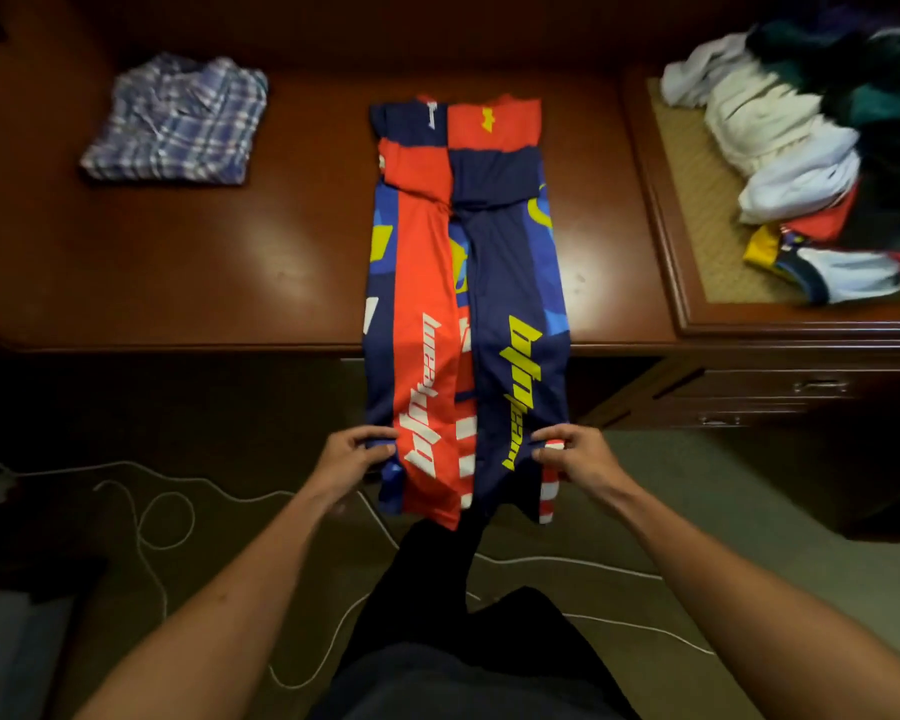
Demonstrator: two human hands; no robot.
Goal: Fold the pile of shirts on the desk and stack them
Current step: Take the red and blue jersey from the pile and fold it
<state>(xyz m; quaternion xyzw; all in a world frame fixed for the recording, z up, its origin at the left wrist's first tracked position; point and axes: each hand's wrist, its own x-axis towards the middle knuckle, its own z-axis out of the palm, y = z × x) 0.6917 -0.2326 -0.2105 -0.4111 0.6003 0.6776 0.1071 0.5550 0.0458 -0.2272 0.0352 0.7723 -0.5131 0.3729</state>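
Desk (240, 262): dark polished wood, spanning the view from left to right, its front edge facing the person.
Jersey (463, 283): red, navy and blue shirt with yellow and white lettering, both sides folded in to make a narrow strip. Its long axis runs straight away from the person; the collar end points to the back of the desk, the hem end points at the person. The far half lies flat on the desk; the near half hangs past the front edge, held up in the air.
Unfolded pile (822, 148): white, cream, dark green and red garments heaped on the raised woven-topped section at the right end of the desk, well apart from the jersey.
Plaid shirt (178, 119): blue and white checks, folded into a square, lying on the desk at back left.
Left hand (354, 457): thumb and fingers pinch the jersey's left edge near the hem.
Right hand (575, 454): thumb and fingers pinch the jersey's right edge near the hem, level with the other hand.
White cable (146, 506): looped on the floor below the desk.
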